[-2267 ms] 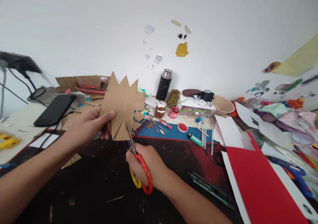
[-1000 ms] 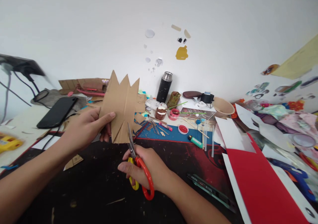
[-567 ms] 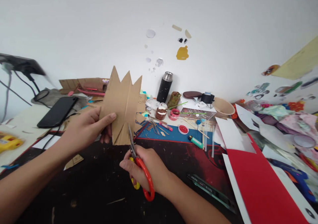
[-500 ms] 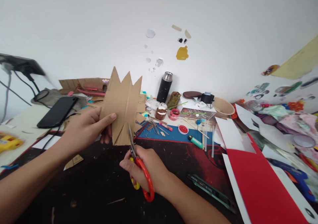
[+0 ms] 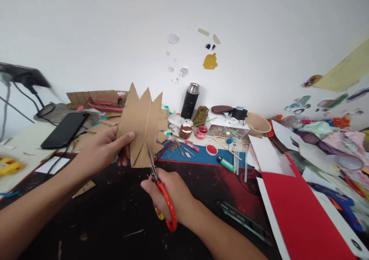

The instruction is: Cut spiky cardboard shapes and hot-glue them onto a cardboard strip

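Observation:
My left hand (image 5: 115, 146) pinches a brown cardboard piece (image 5: 141, 117) by its left side, thumb in front and fingers behind. The piece is upright, with three pointed teeth along the top and cut lines near the bottom. My right hand (image 5: 170, 196) is closed round the handles of red-and-yellow scissors (image 5: 167, 204). The blades point up and lie at the lower right part of the cardboard, by a slanting cut. A small cardboard scrap (image 5: 85, 188) rests on the dark mat below my left forearm.
A black phone (image 5: 65, 130) lies at the left. Behind the hands stand a black flask (image 5: 190, 100) and small jars. A green-black cutter (image 5: 245, 219) and a red sheet (image 5: 305, 214) are at the right. A blue glue gun (image 5: 337, 202) lies beyond them.
The teeth of the cardboard have dipped slightly as it tilts. The scissor handles have moved a little closer together, with the right thumb shifting slightly right. My left hand keeps its hold.

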Available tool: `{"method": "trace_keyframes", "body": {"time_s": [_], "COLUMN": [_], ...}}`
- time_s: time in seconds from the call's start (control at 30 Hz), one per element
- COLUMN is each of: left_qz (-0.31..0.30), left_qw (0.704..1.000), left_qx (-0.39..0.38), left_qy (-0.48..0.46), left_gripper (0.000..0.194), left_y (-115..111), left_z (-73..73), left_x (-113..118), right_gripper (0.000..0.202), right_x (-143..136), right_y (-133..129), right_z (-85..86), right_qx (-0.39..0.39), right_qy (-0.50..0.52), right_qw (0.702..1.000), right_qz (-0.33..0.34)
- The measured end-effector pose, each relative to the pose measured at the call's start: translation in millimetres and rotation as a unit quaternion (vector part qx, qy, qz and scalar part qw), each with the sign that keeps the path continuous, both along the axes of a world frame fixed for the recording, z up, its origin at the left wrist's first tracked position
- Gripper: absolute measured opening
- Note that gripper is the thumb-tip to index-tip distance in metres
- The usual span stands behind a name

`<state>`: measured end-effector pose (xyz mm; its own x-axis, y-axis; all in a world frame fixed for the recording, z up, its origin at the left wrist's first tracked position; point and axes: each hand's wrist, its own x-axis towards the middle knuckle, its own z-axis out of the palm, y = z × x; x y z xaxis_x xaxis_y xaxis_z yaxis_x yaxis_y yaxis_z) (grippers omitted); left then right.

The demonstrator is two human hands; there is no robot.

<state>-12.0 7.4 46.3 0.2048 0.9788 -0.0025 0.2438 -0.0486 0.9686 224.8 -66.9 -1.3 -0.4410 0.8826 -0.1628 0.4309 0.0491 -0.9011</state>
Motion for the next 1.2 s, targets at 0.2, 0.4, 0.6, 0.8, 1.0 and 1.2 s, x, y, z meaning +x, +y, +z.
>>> {"method": "trace_keyframes", "body": {"time_s": [0.2, 0.4, 0.6, 0.8, 1.0, 1.2], "left_qz": [-0.009, -0.014, -0.013, 0.002, 0.003, 0.015], "left_qw": [1.000, 1.000, 1.000, 1.000, 1.000, 1.000], "left_qx": [-0.001, 0.009, 0.005, 0.002, -0.002, -0.002], "left_qy": [-0.004, -0.005, -0.002, -0.009, -0.012, -0.012], "left_gripper": [0.059, 0.061, 0.061, 0.061, 0.061, 0.062], "left_y": [3, 5, 4, 4, 6, 5], "left_z": [-5.2, -7.8, -4.0, -5.2, -9.1, -12.1], "left_x": [-2, -3, -2, -2, -2, -3], "right_gripper": [0.035, 0.037, 0.038, 0.035, 0.036, 0.035], "right_x": [1, -1, -3, -5, -8, -7], "right_y": [2, 2, 0, -3, -4, -5], "right_z": [1.1, -2.0, -9.0, -7.0, 1.0, -3.7], "right_qx": [0.038, 0.046, 0.060, 0.038, 0.052, 0.051], "right_qy": [-0.026, -0.040, -0.026, -0.026, -0.044, -0.033], "right_qw": [0.999, 0.998, 0.998, 0.999, 0.997, 0.997], "right_qz": [-0.010, -0.013, -0.020, -0.027, -0.031, -0.038]}}
